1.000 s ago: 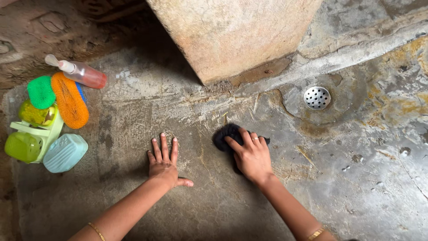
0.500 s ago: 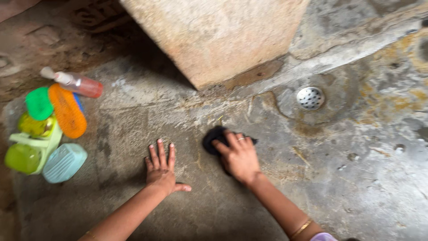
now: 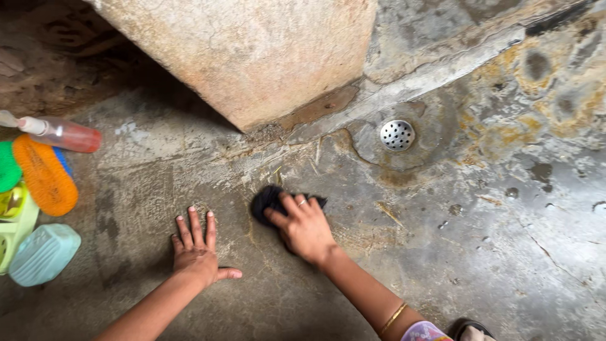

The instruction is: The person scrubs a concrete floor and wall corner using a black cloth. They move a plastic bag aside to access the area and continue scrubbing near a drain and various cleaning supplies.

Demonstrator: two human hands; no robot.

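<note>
Grey stained concrete floor (image 3: 442, 252): right hand (image 3: 303, 228), fingers pressed on a black scrubbing pad (image 3: 268, 201); left hand (image 3: 196, 252) flat, fingers spread. Wet concrete could let the bracing palm slip.

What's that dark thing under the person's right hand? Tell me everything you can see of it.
The black scrubber is a dark, fuzzy, rounded wad, seemingly fibre or mesh; its make is hard to tell. It lies flat on the wet grey concrete floor, below the round metal drain. The right hand presses on it, fingers spread over its right part, so only the left lobe and a small edge show. Nothing else touches it.
</note>
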